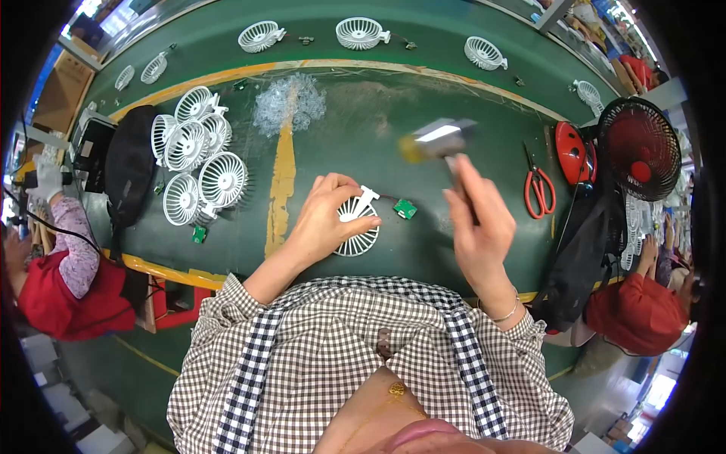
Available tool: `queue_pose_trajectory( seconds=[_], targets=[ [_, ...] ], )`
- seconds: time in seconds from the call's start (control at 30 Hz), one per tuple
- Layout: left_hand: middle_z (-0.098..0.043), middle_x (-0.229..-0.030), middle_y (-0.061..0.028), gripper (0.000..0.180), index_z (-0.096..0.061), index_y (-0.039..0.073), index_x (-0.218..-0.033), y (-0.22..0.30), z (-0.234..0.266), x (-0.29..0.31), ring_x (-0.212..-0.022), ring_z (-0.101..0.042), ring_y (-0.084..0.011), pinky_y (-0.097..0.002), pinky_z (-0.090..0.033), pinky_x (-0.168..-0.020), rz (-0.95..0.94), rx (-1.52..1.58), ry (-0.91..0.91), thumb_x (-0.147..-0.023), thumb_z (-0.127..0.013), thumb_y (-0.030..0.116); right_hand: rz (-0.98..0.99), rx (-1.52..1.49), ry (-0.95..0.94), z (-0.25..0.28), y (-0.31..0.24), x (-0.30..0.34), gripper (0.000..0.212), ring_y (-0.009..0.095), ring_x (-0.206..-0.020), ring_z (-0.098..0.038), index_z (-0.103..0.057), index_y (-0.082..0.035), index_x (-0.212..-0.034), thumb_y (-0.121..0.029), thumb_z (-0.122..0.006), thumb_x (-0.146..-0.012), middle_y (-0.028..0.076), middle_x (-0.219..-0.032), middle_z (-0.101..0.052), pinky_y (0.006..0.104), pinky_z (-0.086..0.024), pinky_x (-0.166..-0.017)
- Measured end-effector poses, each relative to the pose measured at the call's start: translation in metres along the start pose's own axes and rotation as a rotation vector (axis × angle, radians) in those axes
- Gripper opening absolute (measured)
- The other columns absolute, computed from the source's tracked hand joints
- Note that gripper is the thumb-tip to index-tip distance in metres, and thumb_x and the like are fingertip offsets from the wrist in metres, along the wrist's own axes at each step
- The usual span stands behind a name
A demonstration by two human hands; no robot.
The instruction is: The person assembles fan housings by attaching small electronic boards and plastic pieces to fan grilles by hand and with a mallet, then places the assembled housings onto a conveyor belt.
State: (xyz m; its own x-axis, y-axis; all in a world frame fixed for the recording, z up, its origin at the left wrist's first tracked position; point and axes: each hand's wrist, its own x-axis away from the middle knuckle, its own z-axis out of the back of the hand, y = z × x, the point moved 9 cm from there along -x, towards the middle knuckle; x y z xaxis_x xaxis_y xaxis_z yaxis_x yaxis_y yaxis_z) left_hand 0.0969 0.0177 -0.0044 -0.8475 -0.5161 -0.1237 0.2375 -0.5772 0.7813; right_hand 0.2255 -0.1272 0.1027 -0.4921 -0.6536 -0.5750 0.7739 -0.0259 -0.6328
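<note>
On the green table in front of me lies a round white fan guard [355, 244] with a short neck. My left hand [321, 216] grips it, thumb across its ribs and fingers around its far left side. A wire runs from the neck to a small green circuit board [405, 209] lying to the right. Raised over the table, my right hand [484, 216] is closed on the handle of a hammer [442, 141]. The hammer's head is smeared by motion and stands apart from the guard, up and to its right.
Several white fan guards [223, 180] are heaped at left, near a pile of small clear plastic pieces [290, 104]. Red-handled cutters [539, 195] and a black desk fan [640, 147] are at right. More guards [360, 34] lie along the far green strip. Co-workers sit on both sides.
</note>
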Motion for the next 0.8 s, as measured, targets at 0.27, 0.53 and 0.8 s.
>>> queue_pose_trajectory(
  seconds=[0.27,0.53,0.8],
  targets=[
    [-0.06,-0.105,-0.0102,0.038,-0.067,-0.001,-0.093,0.006,-0.004,-0.004,-0.099,-0.053,-0.0268,-0.0353,-0.044,-0.085,-0.02,0.008,0.031,-0.066,-0.082,0.02,-0.131,-0.009,-0.377,-0.04,0.061,0.04,0.044,0.027,-0.076,-0.062,-0.063,-0.008,-0.118,-0.01,-0.072,-0.075,0.008,-0.095,-0.064,0.0365,-0.051,-0.065],
    [-0.068,-0.094,-0.0074,0.014,-0.066,-0.002,-0.092,-0.016,-0.022,0.013,-0.082,-0.063,-0.0117,-0.0247,-0.051,-0.073,0.506,1.032,-0.078,-0.08,-0.072,0.003,0.128,-0.037,-0.299,-0.056,0.016,0.02,0.022,0.026,-0.09,-0.057,-0.066,-0.006,-0.089,-0.014,-0.075,-0.07,0.005,-0.087,-0.062,0.0375,-0.042,-0.081],
    [-0.068,-0.093,-0.0099,0.013,-0.064,-0.001,-0.096,-0.019,-0.029,0.019,-0.081,-0.066,-0.0139,-0.0248,-0.054,-0.072,0.538,1.311,-0.019,-0.083,-0.068,0.001,0.198,-0.095,-0.197,-0.051,0.003,0.031,0.013,0.023,-0.076,-0.054,-0.064,-0.005,-0.076,-0.009,-0.075,-0.068,0.004,-0.071,-0.055,0.0371,-0.039,-0.071]
  ],
)
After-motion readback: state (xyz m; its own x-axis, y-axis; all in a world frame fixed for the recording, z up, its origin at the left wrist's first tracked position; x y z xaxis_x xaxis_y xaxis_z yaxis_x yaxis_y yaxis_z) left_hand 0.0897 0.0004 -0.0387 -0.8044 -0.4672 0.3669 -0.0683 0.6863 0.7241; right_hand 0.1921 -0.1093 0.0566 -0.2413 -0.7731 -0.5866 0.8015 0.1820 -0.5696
